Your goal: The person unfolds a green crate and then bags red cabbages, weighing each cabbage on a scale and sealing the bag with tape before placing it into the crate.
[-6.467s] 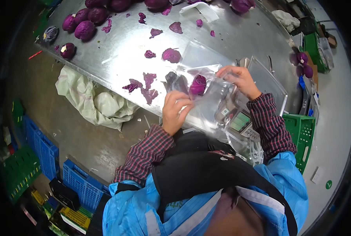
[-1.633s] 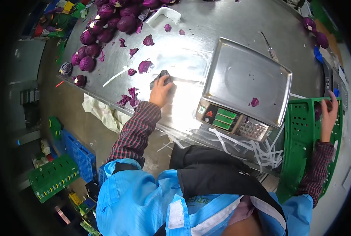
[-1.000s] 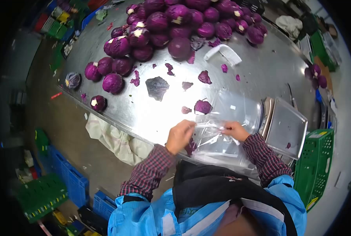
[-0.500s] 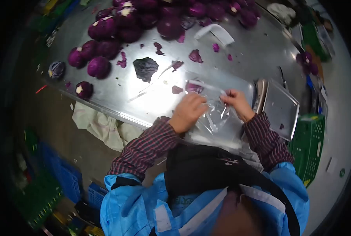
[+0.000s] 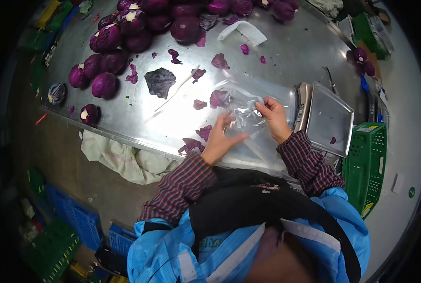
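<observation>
And here's the clear plastic bag (image 5: 248, 115), crumpled and catching the light by the table's (image 5: 290, 52) near edge, pinched between the thumb and fingers of the right hand (image 5: 274, 120)! The left hand (image 5: 218, 139) is open, thumb spread away from the fingers; whether it touches the film, I cannot tell. One pinch looks a thin hold: slick film could slip from it, or a hard tug at one spot could stretch or split it. More clear plastic (image 5: 282, 94) lies right beside, and it might cling and drag along. Watch the purple leaf (image 5: 218, 98) near the bag's left side, as a sweeping fold could snag it. To the right sits the scale (image 5: 330, 120), close enough for a wide elbow to knock
</observation>
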Demonstrator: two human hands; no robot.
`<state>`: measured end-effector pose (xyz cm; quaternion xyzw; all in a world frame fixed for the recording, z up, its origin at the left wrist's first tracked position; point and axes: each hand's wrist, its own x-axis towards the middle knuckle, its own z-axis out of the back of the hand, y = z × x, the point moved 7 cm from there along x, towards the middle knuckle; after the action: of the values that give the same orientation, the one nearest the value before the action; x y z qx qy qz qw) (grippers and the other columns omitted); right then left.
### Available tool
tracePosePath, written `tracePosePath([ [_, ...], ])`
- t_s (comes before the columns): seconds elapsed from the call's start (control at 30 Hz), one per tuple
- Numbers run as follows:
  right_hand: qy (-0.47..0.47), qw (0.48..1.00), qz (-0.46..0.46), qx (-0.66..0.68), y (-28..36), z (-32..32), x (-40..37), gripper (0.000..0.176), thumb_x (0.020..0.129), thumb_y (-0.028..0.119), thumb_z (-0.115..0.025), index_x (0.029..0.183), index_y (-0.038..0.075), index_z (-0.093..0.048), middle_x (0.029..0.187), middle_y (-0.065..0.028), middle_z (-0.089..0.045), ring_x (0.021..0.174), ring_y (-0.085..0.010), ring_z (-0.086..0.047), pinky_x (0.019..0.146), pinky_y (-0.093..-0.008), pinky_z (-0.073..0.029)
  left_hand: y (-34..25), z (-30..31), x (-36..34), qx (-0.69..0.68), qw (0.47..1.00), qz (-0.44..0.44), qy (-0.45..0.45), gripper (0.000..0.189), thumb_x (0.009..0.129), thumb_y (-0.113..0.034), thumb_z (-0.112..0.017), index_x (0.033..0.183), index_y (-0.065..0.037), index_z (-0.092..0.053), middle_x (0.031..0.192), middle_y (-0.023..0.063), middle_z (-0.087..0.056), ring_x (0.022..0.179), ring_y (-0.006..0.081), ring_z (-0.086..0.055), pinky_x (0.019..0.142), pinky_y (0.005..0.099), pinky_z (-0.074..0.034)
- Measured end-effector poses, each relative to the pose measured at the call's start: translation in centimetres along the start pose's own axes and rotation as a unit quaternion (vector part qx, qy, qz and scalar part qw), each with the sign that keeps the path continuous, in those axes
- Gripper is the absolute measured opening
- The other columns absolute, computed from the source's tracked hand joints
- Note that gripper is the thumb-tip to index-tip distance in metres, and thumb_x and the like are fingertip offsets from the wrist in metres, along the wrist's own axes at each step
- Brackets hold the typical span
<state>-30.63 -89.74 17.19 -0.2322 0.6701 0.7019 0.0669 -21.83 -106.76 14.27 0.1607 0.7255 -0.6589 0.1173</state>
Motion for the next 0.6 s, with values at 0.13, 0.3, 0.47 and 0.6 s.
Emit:
tracePosePath([
  [0.13,0.052,0.996,0.035,-0.068,0.8,-1.3,0.7,0.014,0.089,0.018,-0.066,0.089,0.005,-0.062,0.076,0.0055,-0.056,0.068,-0.0024,-0.047,0.062,-0.019,-0.038,2.1,1.7,0.9,-0.04,0.998,0.016,-0.047,0.077,0.074,-0.025,-0.08,0.131,0.004,-0.037,0.118,0.015,-0.057,0.113,0.0245,-0.053,0.097,0.0371,-0.041],
  [0.3,0.09,0.952,0.129,-0.264,3.6,-2.3,0.7,0.021,0.087,0.019,-0.066,0.082,0.0,-0.056,0.07,0.0039,-0.046,0.067,-0.0065,-0.04,0.059,-0.0244,-0.035,4.4,1.2,0.6,-0.065,0.997,0.033,-0.02,0.059,0.075,-0.024,-0.078,0.12,0.006,-0.052,0.088,0.0109,-0.068,0.079,0.0175,-0.065,0.073,0.032,-0.052],
  [0.47,0.008,0.952,0.17,-0.255,6.0,1.6,4.4,0.026,0.084,0.021,-0.068,0.078,-0.001,-0.054,0.066,0.0017,-0.045,0.063,-0.0091,-0.038,0.056,-0.0279,-0.034,4.4,1.6,-0.1,0.24,0.969,-0.054,0.009,0.022,0.081,-0.017,-0.064,0.099,-0.007,-0.068,0.08,0.0161,-0.067,0.076,0.0311,-0.066,0.072,0.0353,-0.05],
  [0.6,-0.012,0.953,0.203,-0.223,6.8,2.3,5.2,0.025,0.085,0.016,-0.067,0.073,0.002,-0.05,0.065,0.0065,-0.038,0.062,-0.0045,-0.033,0.054,-0.0237,-0.028,1.6,3.1,-0.2,0.18,0.979,-0.094,-0.018,0.023,0.086,-0.023,-0.063,0.096,-0.003,-0.069,0.078,0.0166,-0.068,0.072,0.0271,-0.067,0.068,0.0357,-0.051],
])
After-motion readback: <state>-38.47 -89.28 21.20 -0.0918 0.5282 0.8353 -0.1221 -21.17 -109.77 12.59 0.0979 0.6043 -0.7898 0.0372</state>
